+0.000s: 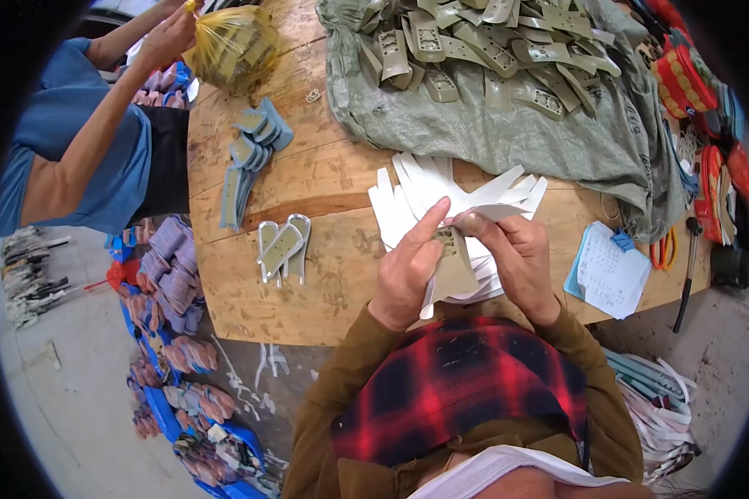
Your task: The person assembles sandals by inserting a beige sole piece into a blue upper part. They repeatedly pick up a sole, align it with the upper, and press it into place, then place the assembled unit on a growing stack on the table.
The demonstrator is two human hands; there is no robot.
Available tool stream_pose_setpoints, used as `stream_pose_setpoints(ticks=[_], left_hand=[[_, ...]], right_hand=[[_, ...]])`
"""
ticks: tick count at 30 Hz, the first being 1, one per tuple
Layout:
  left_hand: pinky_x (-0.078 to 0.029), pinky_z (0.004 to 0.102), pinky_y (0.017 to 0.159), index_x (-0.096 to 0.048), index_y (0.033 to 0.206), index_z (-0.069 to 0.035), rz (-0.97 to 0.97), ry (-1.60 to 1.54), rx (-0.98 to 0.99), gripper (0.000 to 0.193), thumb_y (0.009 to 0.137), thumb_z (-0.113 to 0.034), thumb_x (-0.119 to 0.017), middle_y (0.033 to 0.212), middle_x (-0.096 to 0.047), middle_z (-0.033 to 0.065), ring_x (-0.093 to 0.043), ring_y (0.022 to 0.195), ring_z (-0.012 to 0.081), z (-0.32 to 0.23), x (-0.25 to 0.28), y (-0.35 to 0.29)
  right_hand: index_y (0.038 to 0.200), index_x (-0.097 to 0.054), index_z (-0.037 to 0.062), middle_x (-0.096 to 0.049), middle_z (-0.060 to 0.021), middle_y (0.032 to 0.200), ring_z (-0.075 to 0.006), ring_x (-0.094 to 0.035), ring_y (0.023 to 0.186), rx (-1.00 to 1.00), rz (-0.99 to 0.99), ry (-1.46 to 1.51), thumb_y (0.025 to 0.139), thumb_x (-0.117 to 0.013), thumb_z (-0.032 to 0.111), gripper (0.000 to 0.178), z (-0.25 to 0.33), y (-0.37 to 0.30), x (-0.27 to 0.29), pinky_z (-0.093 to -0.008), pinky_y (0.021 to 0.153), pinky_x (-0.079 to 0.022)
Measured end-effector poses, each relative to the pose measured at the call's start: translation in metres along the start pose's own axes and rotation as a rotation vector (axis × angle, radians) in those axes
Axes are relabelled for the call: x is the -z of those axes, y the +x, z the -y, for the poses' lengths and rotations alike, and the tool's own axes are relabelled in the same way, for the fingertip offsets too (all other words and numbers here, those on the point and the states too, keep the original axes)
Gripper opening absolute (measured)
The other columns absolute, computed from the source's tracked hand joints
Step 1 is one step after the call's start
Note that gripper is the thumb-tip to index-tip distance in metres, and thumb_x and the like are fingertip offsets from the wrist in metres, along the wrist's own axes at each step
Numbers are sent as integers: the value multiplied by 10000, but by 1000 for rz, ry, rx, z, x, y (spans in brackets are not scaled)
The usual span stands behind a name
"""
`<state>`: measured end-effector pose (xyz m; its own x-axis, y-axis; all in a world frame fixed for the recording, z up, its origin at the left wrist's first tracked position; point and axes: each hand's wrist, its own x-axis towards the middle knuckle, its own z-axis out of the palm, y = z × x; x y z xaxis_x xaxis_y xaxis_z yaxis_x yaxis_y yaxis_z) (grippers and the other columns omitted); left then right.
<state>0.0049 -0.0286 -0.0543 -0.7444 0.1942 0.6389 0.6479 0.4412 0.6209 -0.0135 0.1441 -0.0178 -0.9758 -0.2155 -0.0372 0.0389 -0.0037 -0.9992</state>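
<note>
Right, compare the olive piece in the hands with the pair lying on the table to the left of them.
The held olive piece is single, gripped by the left hand and right hand over white cut shapes; the table pieces are overlapped and untouched.

The held olive piece hangs tilted off the surface; the table pieces lie flat on the bare wooden table.

Both look like flat, olive-toned parts with rounded outlines.
</note>
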Motion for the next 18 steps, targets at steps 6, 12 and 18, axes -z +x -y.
stream_pose_setpoints(ticks=[6, 12, 18], left_hand=[[-581, 388, 744, -418, 1031, -28, 14, 44, 9, 276, 835, 28, -604, 1287, -561, 299, -665, 989, 388, 1, -10, 2], [-566, 405, 780, -417, 1002, -26, 44, 170, 71, 301, 776, 43, -602, 1249, -582, 284, -652, 994, 386, -3, -17, 4], [-563, 402, 769, -441, 972, -19, 88, 207, 72, 272, 764, 41, -606, 1144, -617, 236, -647, 958, 377, -3, -21, 1]], right_hand=[[1067, -695, -31, -703, -107, 908, -115, -640, 822, 106, -112, -93, 983, -570, 113, 208, 4, -4, -6, -266, 728, -497], [1085, -679, -51, -707, -99, 954, -118, -643, 885, 75, -141, -6, 992, -513, 77, 229, 3, -8, -6, -257, 795, -498], [1067, -675, -64, -703, -87, 1003, -121, -637, 927, -19, -155, 130, 996, -499, 95, 248, 7, -12, 0, -262, 845, -496]])
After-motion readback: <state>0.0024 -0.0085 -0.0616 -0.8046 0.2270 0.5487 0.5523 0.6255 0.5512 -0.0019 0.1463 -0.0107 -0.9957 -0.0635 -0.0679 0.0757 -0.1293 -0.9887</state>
